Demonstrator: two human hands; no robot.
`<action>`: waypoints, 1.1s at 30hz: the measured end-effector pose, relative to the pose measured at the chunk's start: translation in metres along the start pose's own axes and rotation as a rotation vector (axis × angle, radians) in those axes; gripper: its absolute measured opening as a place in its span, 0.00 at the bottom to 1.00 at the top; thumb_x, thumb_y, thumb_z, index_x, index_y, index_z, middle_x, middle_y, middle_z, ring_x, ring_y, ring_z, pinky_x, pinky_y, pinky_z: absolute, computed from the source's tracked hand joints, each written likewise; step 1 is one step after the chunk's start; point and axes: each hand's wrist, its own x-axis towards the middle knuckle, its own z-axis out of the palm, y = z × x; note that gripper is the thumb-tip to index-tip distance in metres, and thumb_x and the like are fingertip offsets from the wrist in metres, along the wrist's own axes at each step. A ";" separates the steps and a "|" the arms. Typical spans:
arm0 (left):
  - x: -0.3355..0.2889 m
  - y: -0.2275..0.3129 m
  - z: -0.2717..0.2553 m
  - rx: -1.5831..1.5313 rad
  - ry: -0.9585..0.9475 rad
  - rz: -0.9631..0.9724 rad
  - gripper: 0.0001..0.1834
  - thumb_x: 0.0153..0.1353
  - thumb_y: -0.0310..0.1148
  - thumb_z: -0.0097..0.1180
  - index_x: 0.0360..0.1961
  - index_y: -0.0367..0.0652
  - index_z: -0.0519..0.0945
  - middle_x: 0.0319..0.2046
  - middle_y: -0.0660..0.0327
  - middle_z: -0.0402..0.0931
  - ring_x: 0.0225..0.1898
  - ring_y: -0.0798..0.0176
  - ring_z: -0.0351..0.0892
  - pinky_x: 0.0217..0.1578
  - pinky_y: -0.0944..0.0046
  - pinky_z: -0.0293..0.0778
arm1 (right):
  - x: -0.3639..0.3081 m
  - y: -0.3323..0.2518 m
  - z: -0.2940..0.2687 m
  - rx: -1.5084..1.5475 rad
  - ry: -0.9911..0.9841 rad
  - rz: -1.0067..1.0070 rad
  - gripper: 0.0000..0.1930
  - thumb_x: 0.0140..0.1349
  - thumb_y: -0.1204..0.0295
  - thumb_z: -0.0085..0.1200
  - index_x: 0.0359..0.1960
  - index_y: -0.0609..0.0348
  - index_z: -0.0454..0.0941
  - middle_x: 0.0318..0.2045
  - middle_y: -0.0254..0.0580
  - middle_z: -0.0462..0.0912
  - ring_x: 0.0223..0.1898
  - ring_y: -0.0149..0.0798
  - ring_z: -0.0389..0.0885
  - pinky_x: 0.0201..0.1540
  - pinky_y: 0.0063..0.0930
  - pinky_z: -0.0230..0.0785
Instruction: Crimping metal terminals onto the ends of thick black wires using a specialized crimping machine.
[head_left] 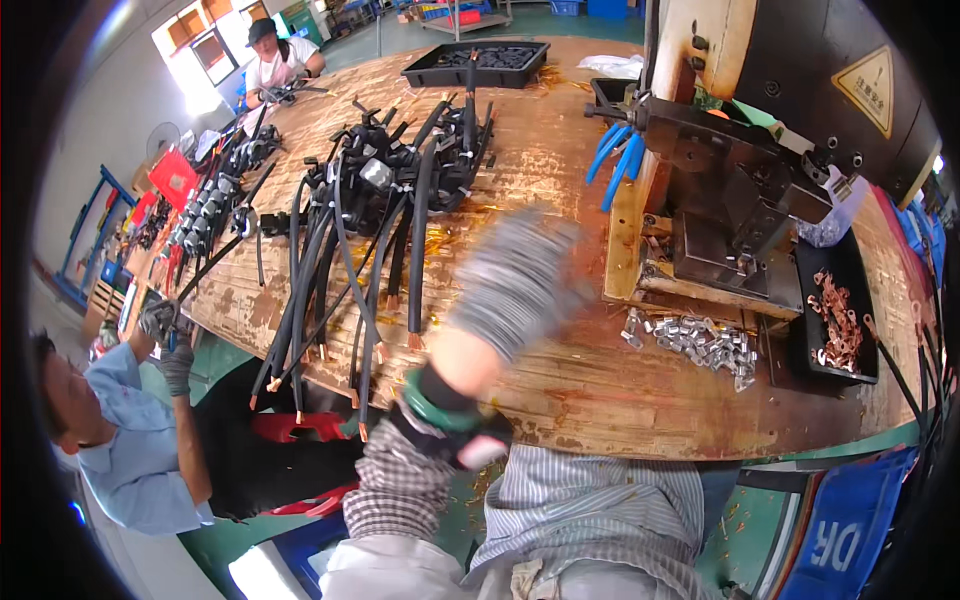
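Observation:
My left hand [515, 285], in a grey knitted glove, reaches over the middle of the wooden table [540, 400]. Motion smears its fingers, so whether it holds anything cannot be made out. To its left lies a pile of black cables [385, 190], with bare copper ends hanging past the table edge. On its right stands a press machine [720, 200] with a metal die block. Silvery metal terminals [705, 345] are heaped in front of the press. My right hand is out of the picture.
A black tray [865, 370] holds copper lugs beside the press. Blue tubes [620, 160] hang at its left. Another black tray [420, 75] sits at the table's far side. One co-worker [140, 420] sits at the left, another [280, 65] at the far left. Cables [925, 370] hang at the right.

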 end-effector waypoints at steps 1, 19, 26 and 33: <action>-0.002 -0.039 0.024 0.140 0.077 -0.146 0.28 0.40 0.40 0.64 0.44 0.44 0.73 0.44 0.53 0.70 0.46 0.50 0.70 0.46 0.55 0.69 | -0.014 -0.003 0.011 0.053 0.033 -0.011 0.21 0.57 0.62 0.48 0.48 0.61 0.71 0.32 0.46 0.77 0.35 0.40 0.75 0.41 0.30 0.67; -0.016 -0.117 0.033 0.263 -0.565 -1.062 0.23 0.53 0.36 0.48 0.51 0.43 0.65 0.43 0.43 0.73 0.47 0.46 0.73 0.47 0.53 0.68 | 0.039 -0.069 0.295 0.167 -0.104 -0.592 0.05 0.51 0.70 0.55 0.29 0.54 0.75 0.26 0.41 0.76 0.27 0.45 0.74 0.31 0.36 0.68; -0.015 -0.072 0.046 0.272 -0.547 -0.780 0.27 0.51 0.41 0.52 0.50 0.38 0.64 0.35 0.43 0.75 0.39 0.45 0.75 0.40 0.51 0.70 | 0.043 -0.075 0.291 0.142 -0.145 -0.605 0.04 0.50 0.71 0.55 0.29 0.53 0.75 0.25 0.40 0.76 0.27 0.45 0.74 0.32 0.36 0.69; -0.005 -0.028 0.047 0.168 -0.628 -0.747 0.31 0.50 0.40 0.52 0.54 0.36 0.62 0.30 0.44 0.76 0.34 0.47 0.77 0.35 0.52 0.71 | 0.042 -0.076 0.293 0.141 -0.135 -0.602 0.04 0.50 0.71 0.54 0.28 0.53 0.74 0.25 0.40 0.76 0.28 0.46 0.74 0.32 0.36 0.68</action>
